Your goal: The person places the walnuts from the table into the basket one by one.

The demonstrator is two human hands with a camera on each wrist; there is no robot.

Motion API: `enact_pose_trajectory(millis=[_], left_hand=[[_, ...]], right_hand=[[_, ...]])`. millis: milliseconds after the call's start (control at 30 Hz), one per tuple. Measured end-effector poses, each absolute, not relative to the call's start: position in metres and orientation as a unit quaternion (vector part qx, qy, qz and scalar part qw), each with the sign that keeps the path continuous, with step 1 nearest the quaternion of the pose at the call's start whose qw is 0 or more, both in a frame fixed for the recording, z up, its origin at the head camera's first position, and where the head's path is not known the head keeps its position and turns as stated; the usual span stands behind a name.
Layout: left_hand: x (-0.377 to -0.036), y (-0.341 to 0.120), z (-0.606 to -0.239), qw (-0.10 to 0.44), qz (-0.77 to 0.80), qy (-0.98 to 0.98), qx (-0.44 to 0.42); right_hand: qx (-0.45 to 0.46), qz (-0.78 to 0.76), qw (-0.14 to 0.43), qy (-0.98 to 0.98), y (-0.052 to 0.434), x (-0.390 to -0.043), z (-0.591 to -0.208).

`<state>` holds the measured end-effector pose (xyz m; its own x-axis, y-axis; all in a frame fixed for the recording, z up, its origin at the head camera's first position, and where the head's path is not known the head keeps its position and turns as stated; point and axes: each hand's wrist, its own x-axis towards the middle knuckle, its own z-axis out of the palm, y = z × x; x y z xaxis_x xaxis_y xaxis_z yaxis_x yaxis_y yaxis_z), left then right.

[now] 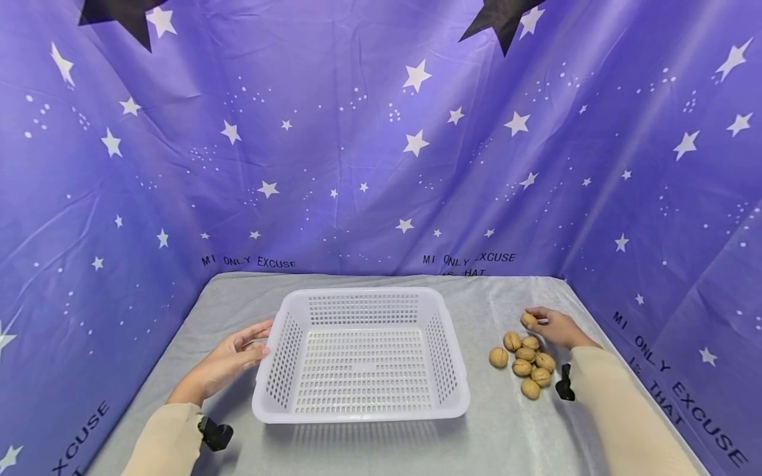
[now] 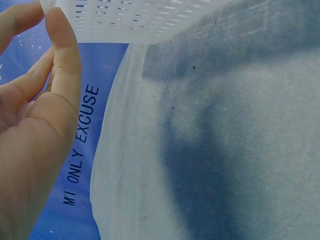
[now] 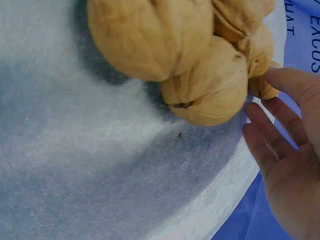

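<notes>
On the right, the right hand's grip [image 1: 557, 327] pinched a walnut [image 1: 528, 319] between thumb and fingers, just past the far side of a loose cluster of walnuts [image 1: 522, 367], one of which lay slightly apart toward the basket [image 1: 361, 418]. On the left, the left hand's grip [image 1: 221, 362] held the white plastic basket by its left rim, between thumb and fingertip; beyond spread the grey cloth-covered surface [image 1: 506, 436] and a purple star-printed curtain [image 1: 351, 158].

Head view fwd/down, wrist views close-up, tbl [image 1: 476, 297] in all
</notes>
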<state>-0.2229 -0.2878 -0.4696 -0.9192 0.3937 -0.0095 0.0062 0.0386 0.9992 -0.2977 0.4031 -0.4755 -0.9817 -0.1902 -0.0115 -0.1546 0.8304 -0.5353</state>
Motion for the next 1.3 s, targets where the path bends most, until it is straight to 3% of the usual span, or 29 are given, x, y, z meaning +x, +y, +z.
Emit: enact_pose_trajectory(millis=[333,667,1300], left_hand=[[-0.225,-0.288,-0.471,0.147,0.676,0.708,0.140],[-0.227,-0.290,-0.473,0.148,0.678,0.706,0.141],[-0.224,-0.290,-0.472,0.154,0.685,0.694,0.160]], right_hand=[[-0.077,-0.259,0.007,0.963,0.404,-0.302,-0.479],[-0.104,-0.289,-0.015,0.952,0.389,-0.305,-0.459],[-0.216,-0.298,-0.033,0.929,0.294,-0.323,-0.387]])
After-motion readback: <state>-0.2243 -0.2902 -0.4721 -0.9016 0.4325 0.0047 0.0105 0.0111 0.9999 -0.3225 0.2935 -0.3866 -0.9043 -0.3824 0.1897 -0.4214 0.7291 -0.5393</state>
